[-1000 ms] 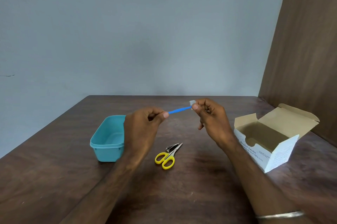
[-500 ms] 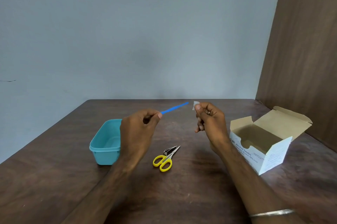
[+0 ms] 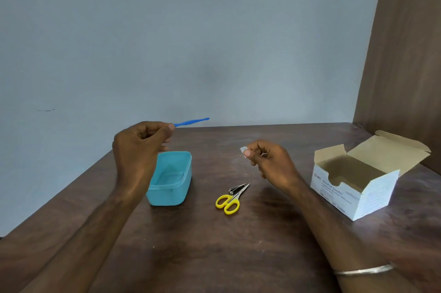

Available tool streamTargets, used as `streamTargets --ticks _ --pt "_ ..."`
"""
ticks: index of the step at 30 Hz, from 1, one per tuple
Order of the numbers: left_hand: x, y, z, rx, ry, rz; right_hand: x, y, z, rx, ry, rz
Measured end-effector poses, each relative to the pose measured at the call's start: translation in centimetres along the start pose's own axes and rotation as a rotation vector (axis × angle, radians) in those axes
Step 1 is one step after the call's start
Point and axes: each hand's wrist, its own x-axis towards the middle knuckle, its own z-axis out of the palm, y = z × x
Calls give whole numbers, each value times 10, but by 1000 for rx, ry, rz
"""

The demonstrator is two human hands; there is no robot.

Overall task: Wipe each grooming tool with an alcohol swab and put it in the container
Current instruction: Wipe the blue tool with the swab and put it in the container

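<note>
From where I sit, I judge the task barely begun: the teal plastic tub-shaped container (image 3: 177,174), standing toward the left edge of the dark wooden table (image 3: 214,257), shows nothing inside it that I can make out, so no tool has gone in yet. My left hand (image 3: 137,151) is raised above the container's near-left side with fingers curled, thumb and forefinger pinching one end of a slim blue plastic stick-like grooming tool (image 3: 192,122), whose free end points up and to the right, clear of everything. My right hand (image 3: 269,161) hangs over the middle of the table, fingers curled in, pinching a small white alcohol swab (image 3: 243,149) at the fingertips; swab and blue tool are well apart, so no wiping is going on now. I would guess the blue tool is the one due to go into the container next, though I cannot tell if its wipe is complete. Still lying untouched near the table's centre are small yellow-handled steel scissors (image 3: 230,199) and, touching their blades, a silver metal nail clipper (image 3: 236,188). The open white cardboard swab box (image 3: 353,187) sits by the right edge.
</note>
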Motion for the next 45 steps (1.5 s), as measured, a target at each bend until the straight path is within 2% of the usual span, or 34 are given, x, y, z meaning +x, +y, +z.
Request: streamTargets --ticks 8,17,25,29,33,38,45 --pt "10 3 -10 2 3 17 0 3 2 -7 -28 -1" --pt "17 -6 -4 109 -4 22 -3 1 1 -35 -40 -6" --pt "39 -19 4 539 -140 83 -4 -4 0 -26 4 0" --pt "42 -26 14 693 -350 -99 -4 -4 1 39 19 -7" --pt "44 -38 23 726 -477 -241 -3 0 2 23 -28 -37" --pt "42 -51 34 810 -536 -327 -5 -3 2 48 -22 -27" --pt "41 -64 42 969 -536 -277 -6 -6 3 27 -59 -12"
